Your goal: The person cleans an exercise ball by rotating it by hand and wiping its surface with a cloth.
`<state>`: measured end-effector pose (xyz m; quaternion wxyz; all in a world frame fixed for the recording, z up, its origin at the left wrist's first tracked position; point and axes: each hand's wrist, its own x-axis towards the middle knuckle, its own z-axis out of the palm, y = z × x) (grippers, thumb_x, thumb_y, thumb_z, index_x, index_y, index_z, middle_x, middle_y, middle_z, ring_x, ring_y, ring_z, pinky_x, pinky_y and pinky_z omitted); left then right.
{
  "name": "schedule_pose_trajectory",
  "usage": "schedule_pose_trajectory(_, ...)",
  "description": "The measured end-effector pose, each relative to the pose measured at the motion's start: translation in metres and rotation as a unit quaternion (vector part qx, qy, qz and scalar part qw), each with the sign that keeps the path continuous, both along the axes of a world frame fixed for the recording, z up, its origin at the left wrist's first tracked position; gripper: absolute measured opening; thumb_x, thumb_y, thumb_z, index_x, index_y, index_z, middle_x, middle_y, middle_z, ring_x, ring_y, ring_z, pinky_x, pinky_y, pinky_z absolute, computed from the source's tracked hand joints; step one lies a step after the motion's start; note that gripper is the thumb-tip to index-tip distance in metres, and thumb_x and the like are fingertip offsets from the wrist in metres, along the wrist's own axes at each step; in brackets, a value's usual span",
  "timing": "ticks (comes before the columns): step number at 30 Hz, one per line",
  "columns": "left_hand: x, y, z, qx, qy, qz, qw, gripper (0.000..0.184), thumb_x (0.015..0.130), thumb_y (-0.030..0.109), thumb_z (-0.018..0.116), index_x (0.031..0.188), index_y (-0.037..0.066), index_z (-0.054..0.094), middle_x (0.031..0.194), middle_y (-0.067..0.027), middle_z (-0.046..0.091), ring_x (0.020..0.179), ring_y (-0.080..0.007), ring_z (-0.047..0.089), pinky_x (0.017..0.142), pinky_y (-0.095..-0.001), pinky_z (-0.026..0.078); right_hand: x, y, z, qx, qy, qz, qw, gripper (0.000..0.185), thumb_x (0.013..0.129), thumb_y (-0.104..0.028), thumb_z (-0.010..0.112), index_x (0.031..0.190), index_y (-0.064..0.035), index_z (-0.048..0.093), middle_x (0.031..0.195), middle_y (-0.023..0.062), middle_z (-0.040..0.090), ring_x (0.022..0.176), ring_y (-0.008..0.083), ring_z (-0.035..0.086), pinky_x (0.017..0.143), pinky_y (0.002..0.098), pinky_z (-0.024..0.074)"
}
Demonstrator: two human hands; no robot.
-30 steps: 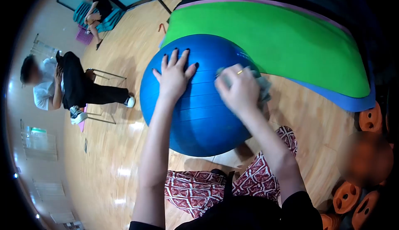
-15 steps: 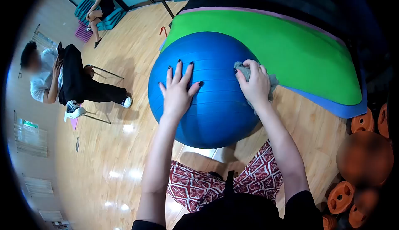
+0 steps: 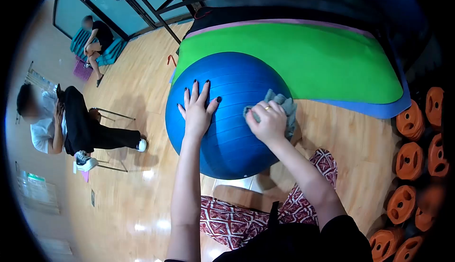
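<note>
A large blue exercise ball [image 3: 232, 134] rests on the wooden floor in front of me. My left hand [image 3: 196, 112] lies on its upper left side with the fingers spread. Against the ball's right side, my right hand [image 3: 268, 122] presses a grey-green cloth [image 3: 283, 105], its fingers curled over the fabric. A ring shows on one finger of that hand. Part of the cloth sticks out beyond the fingers along the ball's right edge.
Behind the ball lies a green mat [image 3: 322, 63] over a blue-purple one [image 3: 374, 110]. Orange weight plates [image 3: 408, 160] line the right side. A person [image 3: 78, 124] sits on a chair at left; another person [image 3: 99, 39] sits farther back on stacked teal steps [image 3: 113, 49].
My right hand has moved the cloth left and down over the ball, away from its right edge. The left hand stays spread on the ball. The camera view has tilted slightly.
</note>
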<state>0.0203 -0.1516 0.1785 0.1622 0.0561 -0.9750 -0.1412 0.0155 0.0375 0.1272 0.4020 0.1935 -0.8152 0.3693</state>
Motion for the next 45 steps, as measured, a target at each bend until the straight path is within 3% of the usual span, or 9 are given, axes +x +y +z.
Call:
schedule_pose_trajectory(7,-0.005,0.021,0.002,-0.023,-0.023,0.003,0.999,0.056,0.085,0.047,0.054,0.135,0.026,0.042,0.146,-0.0090,0.027,0.135,-0.0362,0.018,0.101,-0.0664,0.009,-0.009,0.047,-0.044,-0.007,-0.070,-0.054,0.996,0.013,0.074,-0.017,0.060,0.065,-0.0077,0.058,0.070,0.0043,0.060,0.068,0.0255,0.056,0.062,0.0374,0.0447)
schedule_pose_trajectory(13,-0.014,0.037,0.012,-0.051,0.007,-0.001,0.999,0.054,0.084,0.046,0.055,0.132,0.024,0.045,0.143,-0.0112,0.032,0.133,-0.0384,0.023,0.099,-0.0686,0.010,-0.012,0.065,-0.021,-0.039,-0.200,-0.095,0.974,0.017,0.078,-0.023,0.057,0.069,-0.0082,0.061,0.073,0.0056,0.061,0.075,0.0272,0.058,0.068,0.0391,0.0464)
schedule_pose_trajectory(19,-0.010,0.031,0.014,-0.048,0.016,-0.002,0.999,0.054,0.084,0.047,0.056,0.131,0.023,0.046,0.144,-0.0095,0.032,0.133,-0.0371,0.024,0.100,-0.0662,0.012,-0.002,0.011,0.032,-0.044,-0.077,-0.032,0.996,0.017,0.074,-0.023,0.060,0.063,-0.0096,0.060,0.070,0.0035,0.060,0.071,0.0237,0.057,0.063,0.0362,0.0441)
schedule_pose_trajectory(24,-0.005,0.002,0.012,-0.008,-0.008,0.020,1.000,0.056,0.083,0.046,0.057,0.134,0.025,0.044,0.146,-0.0085,0.029,0.135,-0.0359,0.020,0.103,-0.0630,0.009,-0.013,0.017,-0.008,-0.024,-0.035,-0.072,0.997,0.017,0.073,-0.022,0.060,0.061,-0.0107,0.057,0.065,0.0035,0.058,0.066,0.0248,0.057,0.059,0.0384,0.0439)
schedule_pose_trajectory(27,0.000,-0.024,-0.002,0.005,0.004,0.022,1.000,0.055,0.085,0.043,0.056,0.134,0.025,0.043,0.147,-0.0080,0.027,0.135,-0.0351,0.020,0.104,-0.0618,0.008,-0.014,0.052,-0.053,0.050,-0.193,-0.144,0.969,0.019,0.078,-0.024,0.054,0.067,-0.0090,0.060,0.073,0.0061,0.063,0.072,0.0284,0.058,0.062,0.0432,0.0451)
schedule_pose_trajectory(31,0.001,-0.035,0.001,0.006,0.002,0.024,1.000,0.056,0.085,0.042,0.056,0.135,0.026,0.041,0.147,-0.0067,0.026,0.135,-0.0349,0.020,0.103,-0.0616,0.010,-0.015,0.060,-0.056,-0.010,-0.268,-0.133,0.954,0.022,0.079,-0.025,0.054,0.067,-0.0075,0.059,0.076,0.0066,0.063,0.076,0.0293,0.059,0.066,0.0424,0.0457)
schedule_pose_trajectory(34,0.001,-0.041,0.000,0.004,-0.003,0.026,1.000,0.057,0.084,0.041,0.057,0.136,0.026,0.040,0.147,-0.0078,0.026,0.135,-0.0339,0.020,0.103,-0.0613,0.011,-0.013,0.032,-0.025,-0.068,-0.176,-0.112,0.976,0.020,0.077,-0.024,0.057,0.065,-0.0078,0.058,0.073,0.0054,0.061,0.072,0.0276,0.057,0.064,0.0407,0.0446)
schedule_pose_trajectory(37,0.006,-0.047,-0.004,0.013,-0.007,0.020,1.000,0.058,0.084,0.040,0.057,0.137,0.025,0.039,0.148,-0.0090,0.025,0.136,-0.0337,0.019,0.105,-0.0589,0.008,-0.012,0.000,-0.004,-0.023,-0.036,-0.093,0.995,0.015,0.071,-0.020,0.062,0.061,-0.0106,0.056,0.066,0.0030,0.054,0.065,0.0225,0.052,0.057,0.0362,0.0412)
schedule_pose_trajectory(45,0.007,-0.063,-0.013,0.087,0.026,-0.028,0.995,0.054,0.085,0.038,0.057,0.135,0.021,0.043,0.146,-0.0114,0.027,0.136,-0.0356,0.017,0.105,-0.0580,0.006,-0.017,-0.010,-0.025,0.010,0.002,-0.067,0.998,0.011,0.067,-0.017,0.065,0.064,-0.0122,0.056,0.068,0.0003,0.054,0.066,0.0213,0.052,0.057,0.0342,0.0410)
